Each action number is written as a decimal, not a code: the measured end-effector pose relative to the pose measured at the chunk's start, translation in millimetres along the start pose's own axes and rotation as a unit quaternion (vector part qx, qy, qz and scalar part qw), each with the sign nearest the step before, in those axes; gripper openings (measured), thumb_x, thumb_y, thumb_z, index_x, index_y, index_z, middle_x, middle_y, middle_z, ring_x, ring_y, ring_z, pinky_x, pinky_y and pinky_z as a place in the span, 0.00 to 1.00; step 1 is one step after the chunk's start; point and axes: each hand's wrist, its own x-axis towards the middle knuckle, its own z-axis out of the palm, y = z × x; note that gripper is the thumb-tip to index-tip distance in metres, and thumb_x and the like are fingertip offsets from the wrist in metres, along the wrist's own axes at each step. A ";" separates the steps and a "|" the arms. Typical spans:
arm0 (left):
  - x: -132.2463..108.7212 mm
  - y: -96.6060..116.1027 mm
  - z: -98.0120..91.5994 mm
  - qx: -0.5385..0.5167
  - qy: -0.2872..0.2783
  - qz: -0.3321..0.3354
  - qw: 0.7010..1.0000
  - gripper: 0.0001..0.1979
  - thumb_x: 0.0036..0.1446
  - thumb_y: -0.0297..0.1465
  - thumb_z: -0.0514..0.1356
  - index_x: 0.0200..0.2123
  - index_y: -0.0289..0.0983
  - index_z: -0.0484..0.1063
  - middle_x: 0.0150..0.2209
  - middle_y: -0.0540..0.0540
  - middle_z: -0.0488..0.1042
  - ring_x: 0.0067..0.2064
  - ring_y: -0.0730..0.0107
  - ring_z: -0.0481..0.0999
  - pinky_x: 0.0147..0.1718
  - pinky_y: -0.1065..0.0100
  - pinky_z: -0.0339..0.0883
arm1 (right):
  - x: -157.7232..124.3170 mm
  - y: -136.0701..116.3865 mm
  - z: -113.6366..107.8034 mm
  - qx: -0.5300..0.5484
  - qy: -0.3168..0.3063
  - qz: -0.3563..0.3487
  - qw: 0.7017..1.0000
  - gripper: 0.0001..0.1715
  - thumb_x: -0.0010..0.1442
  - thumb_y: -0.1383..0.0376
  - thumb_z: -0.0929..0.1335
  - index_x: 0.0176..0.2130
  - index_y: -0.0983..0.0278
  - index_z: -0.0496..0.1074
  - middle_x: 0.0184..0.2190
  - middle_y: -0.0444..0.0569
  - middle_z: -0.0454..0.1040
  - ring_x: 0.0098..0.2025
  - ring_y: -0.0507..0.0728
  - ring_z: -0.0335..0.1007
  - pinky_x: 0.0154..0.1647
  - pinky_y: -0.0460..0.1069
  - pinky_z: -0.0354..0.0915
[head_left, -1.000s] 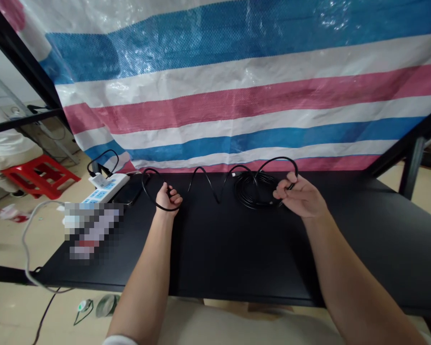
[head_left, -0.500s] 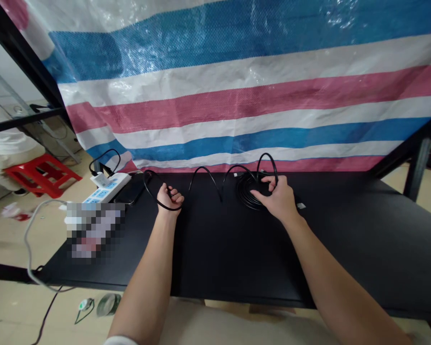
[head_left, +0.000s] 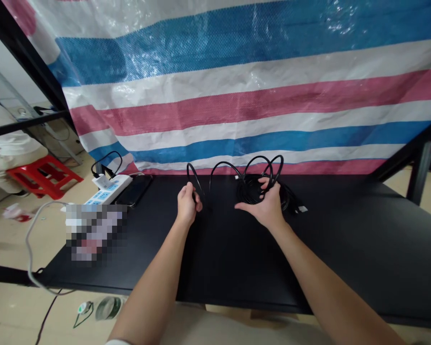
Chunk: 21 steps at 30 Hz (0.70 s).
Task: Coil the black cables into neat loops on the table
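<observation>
A long black cable [head_left: 224, 163] runs in raised loops between my two hands above the black table [head_left: 215, 258]. My left hand [head_left: 188, 203] is closed around its left part, with a loop rising behind the fingers. At the coiled part of the cable, my right hand [head_left: 267, 201] has its thumb stretched out to the left and its fingers spread among the loops. Part of the coil lies on the table behind and beside that hand. A cable end with a pale tip [head_left: 302, 209] rests just to its right.
At the back left are a white power strip [head_left: 109, 189] with plugs and a dark phone [head_left: 133, 190]. A striped sheet [head_left: 237, 110] hangs behind the table. Beyond the left edge, a person sits on a red stool [head_left: 45, 175].
My left hand has moved right, closer to my right hand. My right hand has shifted slightly left and its thumb is stretched farther out. More loops stand up around its fingers.
</observation>
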 end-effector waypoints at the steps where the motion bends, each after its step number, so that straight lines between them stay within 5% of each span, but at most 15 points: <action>1: -0.3 -1.6 0.1 0.004 -0.012 -0.003 1.000 0.15 0.56 0.38 0.59 0.23 0.39 0.58 0.09 0.59 0.57 0.07 0.79 0.52 0.08 0.77 0.44 | -1.1 -1.6 1.3 -0.017 0.003 0.001 1.000 0.32 0.30 0.50 0.76 0.33 0.60 0.63 0.31 0.46 0.68 0.31 0.56 0.64 0.31 0.51 0.63; 5: 1.9 -2.3 -2.9 0.018 -0.029 -0.011 0.999 0.16 0.51 0.38 0.62 0.23 0.39 0.58 0.11 0.56 0.63 0.09 0.74 0.62 0.10 0.76 0.51 | 2.8 -7.3 -0.5 -0.007 -0.004 0.068 0.998 0.20 0.46 0.48 0.69 0.24 0.58 0.61 0.18 0.42 0.66 0.24 0.55 0.64 0.29 0.50 0.63; 9: 3.4 -4.8 -1.8 0.032 0.011 0.010 0.999 0.13 0.49 0.33 0.63 0.21 0.37 0.61 0.17 0.50 0.70 0.18 0.70 0.72 0.16 0.75 0.59 | 6.8 -10.0 1.4 0.134 -0.038 0.157 0.978 0.29 0.46 0.37 0.65 0.21 0.59 0.61 0.11 0.39 0.58 0.16 0.51 0.55 0.16 0.46 0.53; 13: -1.0 -16.5 7.5 0.028 0.064 0.030 0.997 0.10 0.48 0.27 0.63 0.20 0.35 0.65 0.23 0.48 0.72 0.28 0.71 0.75 0.26 0.73 0.67 | 1.2 -15.0 11.1 0.260 -0.062 0.189 0.945 0.35 0.41 0.30 0.62 0.21 0.58 0.55 0.12 0.38 0.57 0.15 0.49 0.49 0.12 0.45 0.48; 17: -5.3 -30.7 13.7 0.039 0.061 0.030 0.997 0.12 0.46 0.29 0.65 0.18 0.35 0.64 0.23 0.49 0.70 0.29 0.71 0.73 0.29 0.70 0.69 | -7.2 -19.4 17.1 0.267 -0.105 0.106 0.952 0.35 0.27 0.43 0.76 0.22 0.59 0.55 0.18 0.38 0.64 0.21 0.50 0.58 0.21 0.46 0.58; 21: -5.1 -34.2 13.1 0.049 0.020 0.007 0.999 0.07 0.43 0.27 0.65 0.19 0.35 0.69 0.18 0.53 0.66 0.23 0.76 0.68 0.27 0.72 0.66 | -9.9 -20.2 15.1 0.284 -0.126 0.156 0.937 0.33 0.35 0.50 0.76 0.19 0.59 0.51 0.12 0.36 0.58 0.17 0.48 0.53 0.20 0.47 0.55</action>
